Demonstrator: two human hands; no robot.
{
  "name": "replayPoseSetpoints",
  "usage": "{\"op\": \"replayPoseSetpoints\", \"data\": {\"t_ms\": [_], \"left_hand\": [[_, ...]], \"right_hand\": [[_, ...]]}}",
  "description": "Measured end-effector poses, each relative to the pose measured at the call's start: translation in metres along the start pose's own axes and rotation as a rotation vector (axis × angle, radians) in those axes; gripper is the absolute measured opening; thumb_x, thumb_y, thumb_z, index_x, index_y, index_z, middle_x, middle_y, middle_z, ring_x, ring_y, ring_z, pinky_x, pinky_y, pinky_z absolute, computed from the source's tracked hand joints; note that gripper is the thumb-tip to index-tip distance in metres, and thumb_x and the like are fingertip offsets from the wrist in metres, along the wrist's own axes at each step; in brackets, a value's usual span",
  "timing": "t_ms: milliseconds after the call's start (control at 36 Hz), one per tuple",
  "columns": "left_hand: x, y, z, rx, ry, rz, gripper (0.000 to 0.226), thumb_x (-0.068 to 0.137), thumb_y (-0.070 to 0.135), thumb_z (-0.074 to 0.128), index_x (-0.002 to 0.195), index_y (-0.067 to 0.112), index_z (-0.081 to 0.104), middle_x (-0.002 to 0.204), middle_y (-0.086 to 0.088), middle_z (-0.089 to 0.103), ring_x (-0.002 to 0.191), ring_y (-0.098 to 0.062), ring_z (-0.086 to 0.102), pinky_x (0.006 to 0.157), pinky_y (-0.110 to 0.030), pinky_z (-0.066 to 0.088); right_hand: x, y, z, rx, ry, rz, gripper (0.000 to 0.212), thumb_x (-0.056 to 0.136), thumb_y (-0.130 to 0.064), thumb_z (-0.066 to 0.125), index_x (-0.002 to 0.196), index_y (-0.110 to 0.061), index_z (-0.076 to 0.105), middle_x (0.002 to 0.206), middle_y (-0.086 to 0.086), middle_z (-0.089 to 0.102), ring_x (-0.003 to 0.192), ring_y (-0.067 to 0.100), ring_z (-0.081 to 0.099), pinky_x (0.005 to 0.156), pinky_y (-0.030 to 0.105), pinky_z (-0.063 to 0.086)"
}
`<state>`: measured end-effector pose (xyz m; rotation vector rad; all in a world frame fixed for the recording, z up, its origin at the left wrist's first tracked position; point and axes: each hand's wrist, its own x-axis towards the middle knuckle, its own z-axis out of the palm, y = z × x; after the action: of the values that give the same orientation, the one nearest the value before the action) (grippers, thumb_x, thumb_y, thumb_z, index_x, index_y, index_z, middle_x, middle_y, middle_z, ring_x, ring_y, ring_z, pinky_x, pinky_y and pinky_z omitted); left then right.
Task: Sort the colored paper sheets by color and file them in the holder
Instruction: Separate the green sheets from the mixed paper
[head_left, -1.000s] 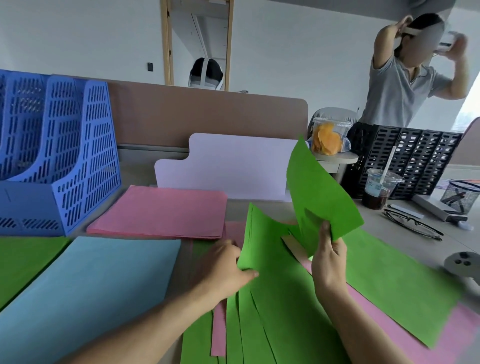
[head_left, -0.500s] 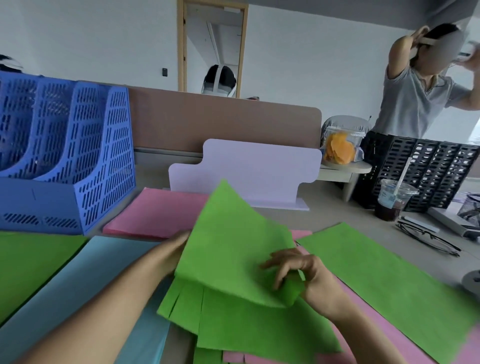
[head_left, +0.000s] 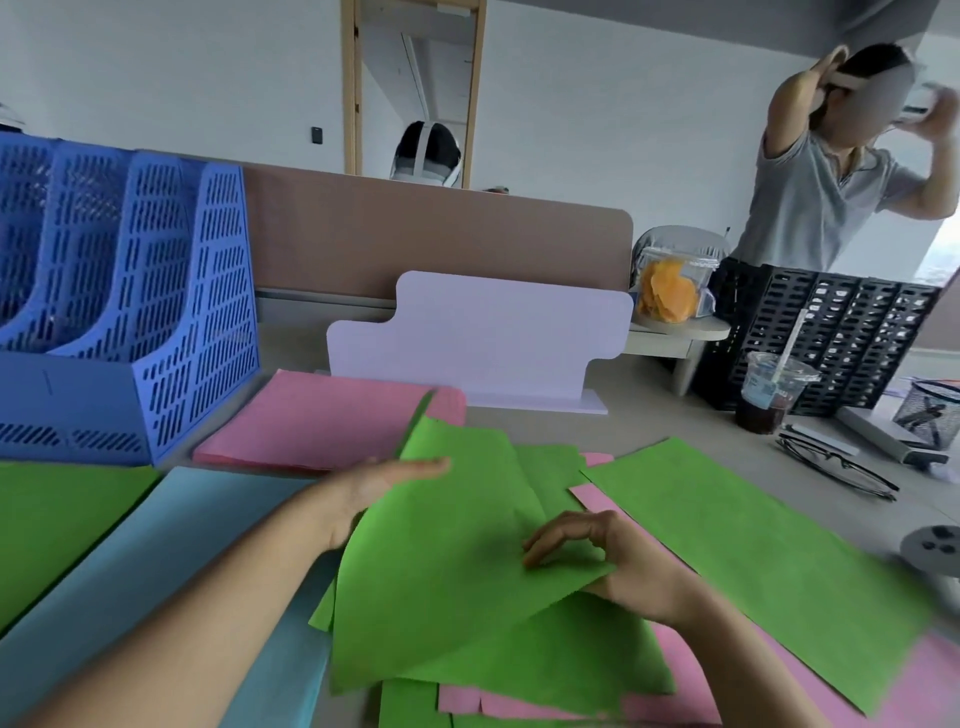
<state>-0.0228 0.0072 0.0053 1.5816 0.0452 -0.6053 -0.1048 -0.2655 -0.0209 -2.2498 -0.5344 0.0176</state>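
1. At the far left stood the blue file holder (head_left: 130, 332), its slotted compartments facing the camera; what lay inside them could not be made out.
2. In front of it a green sheet (head_left: 57, 525) lay flat at the left edge of the desk (head_left: 701, 436), with a light blue sheet (head_left: 171, 561) just beside it.
3. Behind those, a pink stack (head_left: 322, 421) rested flat near the holder's right wall.
4. The left hand (head_left: 374, 493) was open, fingers stretched out flat, pressed against the left edge of a lifted green bundle (head_left: 447, 561) (several sheets, fanned unevenly).
5. The right hand (head_left: 602, 561) pinched the bundle's right corner, fingers curled on top and thumb underneath.
6. More pink sheets (head_left: 524, 704) showed beneath the bundle, lying on the desk.
7. To the right a single large green sheet (head_left: 753, 556) lay flat over pink paper.
8. Further right sat a pair of glasses (head_left: 836, 465), an iced drink cup (head_left: 769, 395) with a straw, and a black crate (head_left: 841, 332).
9. A second person (head_left: 831, 182) stood at the upper right with both arms raised.
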Motion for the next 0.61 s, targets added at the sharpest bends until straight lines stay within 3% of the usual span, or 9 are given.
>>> {"op": "replayPoseSetpoints", "data": {"t_ms": [56,111,167,222,333,417,472,528,611], "left_hand": [[0.002,-0.004,0.002,0.096,0.096,0.046,0.076,0.055,0.012,0.091,0.119,0.003,0.052,0.105,-0.023,0.068,0.091,-0.039,0.069,0.078,-0.059,0.055],[0.008,-0.009,0.006,0.160,0.150,0.061,0.058,0.067,-0.008,0.079,0.117,0.003,0.051,0.101,-0.022,0.068,0.089,-0.038,0.068,0.074,-0.055,0.057],[0.013,-0.011,0.008,0.171,0.181,0.090,0.052,0.069,-0.012,0.075,0.112,0.009,0.053,0.098,-0.018,0.068,0.085,-0.034,0.068,0.071,-0.046,0.058],[0.014,-0.013,0.009,0.168,0.179,0.112,0.050,0.067,-0.009,0.078,0.106,0.013,0.054,0.095,-0.015,0.069,0.083,-0.032,0.068,0.070,-0.043,0.058],[0.011,-0.011,0.010,0.151,0.183,0.138,0.063,0.056,0.015,0.091,0.108,0.017,0.055,0.102,-0.006,0.068,0.093,-0.025,0.066,0.077,-0.040,0.057],[0.014,-0.012,0.007,0.144,0.194,0.159,0.084,0.039,0.038,0.089,0.114,0.018,0.057,0.112,-0.003,0.067,0.107,-0.022,0.059,0.093,-0.036,0.048],[0.013,-0.011,0.007,0.119,0.163,0.164,0.077,0.051,0.033,0.085,0.121,0.018,0.056,0.120,-0.003,0.064,0.115,-0.023,0.054,0.095,-0.034,0.043],[0.013,-0.011,0.006,0.148,0.159,0.175,0.066,0.070,0.012,0.077,0.130,0.023,0.050,0.125,-0.002,0.057,0.116,-0.021,0.048,0.093,-0.031,0.038],[0.015,-0.014,0.007,0.224,0.190,0.197,0.079,0.070,0.004,0.077,0.138,0.028,0.046,0.131,-0.003,0.056,0.117,-0.024,0.052,0.103,-0.041,0.042]], "right_hand": [[0.000,0.007,-0.005,-0.034,0.015,0.010,0.047,0.074,0.007,0.068,0.103,-0.030,0.072,0.120,-0.012,0.066,0.119,0.005,0.057,0.103,0.030,0.043],[0.000,0.014,-0.012,-0.103,0.176,0.075,0.046,0.073,0.000,0.060,0.106,-0.032,0.069,0.126,-0.010,0.061,0.125,0.006,0.052,0.108,0.034,0.039],[-0.001,0.015,-0.017,-0.269,0.415,0.295,0.051,0.073,-0.001,0.053,0.112,-0.030,0.065,0.131,-0.003,0.058,0.124,0.014,0.052,0.107,0.036,0.039],[-0.002,0.022,-0.024,-0.348,0.540,0.568,0.047,0.081,-0.004,0.056,0.125,-0.020,0.059,0.134,0.007,0.056,0.120,0.024,0.054,0.101,0.032,0.042],[-0.008,0.030,-0.031,-0.549,0.402,0.827,0.055,0.089,-0.049,0.057,0.130,-0.013,0.047,0.127,0.011,0.060,0.116,0.028,0.054,0.101,0.037,0.042],[-0.006,0.022,-0.033,-0.625,0.382,0.854,0.068,0.084,-0.063,0.058,0.127,-0.012,0.044,0.111,0.009,0.066,0.092,0.026,0.061,0.073,0.031,0.048],[-0.003,0.017,-0.033,-0.693,0.370,0.854,0.065,0.085,-0.060,0.060,0.125,-0.011,0.044,0.103,0.007,0.066,0.079,0.023,0.056,0.063,0.028,0.043],[0.000,0.014,-0.034,-0.740,0.374,0.831,0.061,0.084,-0.057,0.063,0.119,-0.010,0.048,0.092,0.005,0.063,0.080,0.024,0.059,0.061,0.028,0.045],[0.005,0.010,-0.031,-0.788,0.360,0.773,0.060,0.081,-0.062,0.062,0.110,-0.010,0.050,0.082,0.002,0.059,0.085,0.025,0.064,0.064,0.032,0.052]]}}
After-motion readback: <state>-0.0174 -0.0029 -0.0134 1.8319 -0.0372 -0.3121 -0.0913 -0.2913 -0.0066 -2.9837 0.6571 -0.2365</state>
